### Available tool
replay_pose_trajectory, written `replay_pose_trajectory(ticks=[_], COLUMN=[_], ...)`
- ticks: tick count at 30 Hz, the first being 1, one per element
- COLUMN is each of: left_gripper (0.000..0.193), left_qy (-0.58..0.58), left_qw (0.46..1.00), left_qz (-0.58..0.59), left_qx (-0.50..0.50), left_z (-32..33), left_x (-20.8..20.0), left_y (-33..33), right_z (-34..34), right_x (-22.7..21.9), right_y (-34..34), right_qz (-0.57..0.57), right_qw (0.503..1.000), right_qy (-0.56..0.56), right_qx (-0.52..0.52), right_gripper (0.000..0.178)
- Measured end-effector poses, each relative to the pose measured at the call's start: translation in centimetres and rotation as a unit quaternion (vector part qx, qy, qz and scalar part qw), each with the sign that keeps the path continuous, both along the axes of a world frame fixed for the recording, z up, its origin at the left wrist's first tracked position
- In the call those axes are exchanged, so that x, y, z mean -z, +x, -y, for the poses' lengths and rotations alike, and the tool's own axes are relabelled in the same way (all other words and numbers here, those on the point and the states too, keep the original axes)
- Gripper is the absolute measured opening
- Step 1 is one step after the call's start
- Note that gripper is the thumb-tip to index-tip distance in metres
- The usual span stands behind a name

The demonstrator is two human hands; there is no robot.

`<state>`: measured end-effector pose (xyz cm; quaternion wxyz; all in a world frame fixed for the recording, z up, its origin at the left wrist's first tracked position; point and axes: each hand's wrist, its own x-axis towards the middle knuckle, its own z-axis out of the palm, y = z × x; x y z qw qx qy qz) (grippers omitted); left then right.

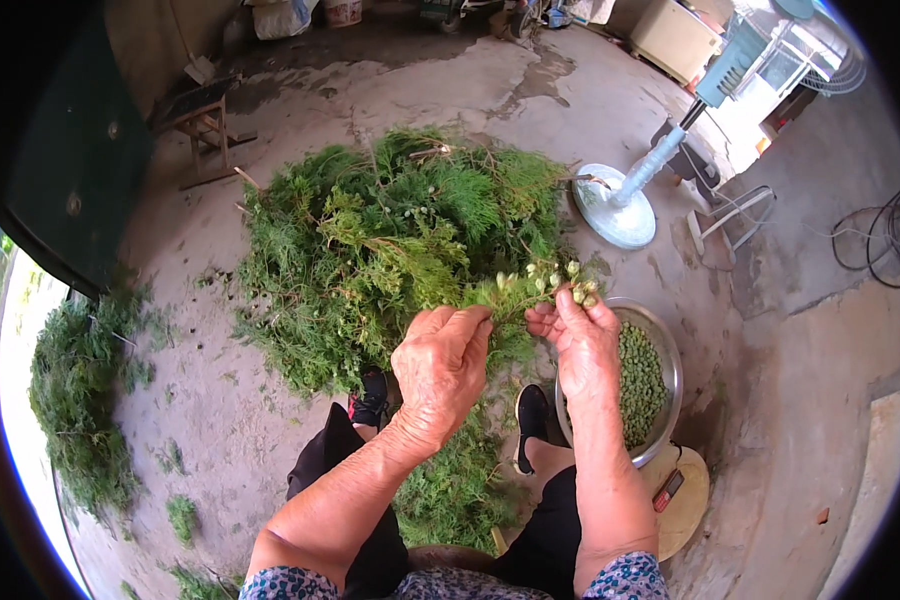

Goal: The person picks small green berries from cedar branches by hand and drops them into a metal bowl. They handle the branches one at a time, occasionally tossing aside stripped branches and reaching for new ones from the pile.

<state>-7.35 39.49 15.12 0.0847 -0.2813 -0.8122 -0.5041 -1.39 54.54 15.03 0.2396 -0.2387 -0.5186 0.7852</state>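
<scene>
Between my hands stretches a thin green sprig bearing several pale green cones at its right end. My left hand is closed on the sprig's stem side, fingers curled in. With thumb and fingers, my right hand pinches the sprig close to the cones. Just beneath my right hand and wrist stands a round metal basin, partly hidden by the forearm. Small green cones fill much of it. Beyond my hands lies a large heap of feathery evergreen branches.
More cut greenery lies between my feet, and another pile is at the left. A fan with a round base stands at far right. A phone rests on a round stool. A small wooden stool stands far left.
</scene>
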Motion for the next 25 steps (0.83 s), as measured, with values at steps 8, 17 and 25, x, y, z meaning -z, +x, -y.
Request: replay_pose_trajectory(ticks=[8,17,25], left_gripper=[0.035,0.029,0.028], left_qy=[0.043,0.103,0.056], left_qw=[0.932,0.938,0.932], left_qz=[0.293,0.266,0.322], left_qx=[0.210,0.195,0.159], left_z=[-1.8,-2.9,-2.7], left_x=[1.3,1.7,1.6], left_y=[0.2,0.7,0.3], right_z=[-0.1,-0.8,0.0], right_x=[1.4,0.8,-0.7], right_y=[2.3,3.2,3.6], right_qz=[-0.029,0.041,0.004], right_qw=[0.997,0.995,0.910], right_qy=[-0.034,-0.028,0.414], right_qx=[-0.056,-0.085,0.021], right_gripper=[0.014,0.019,0.025])
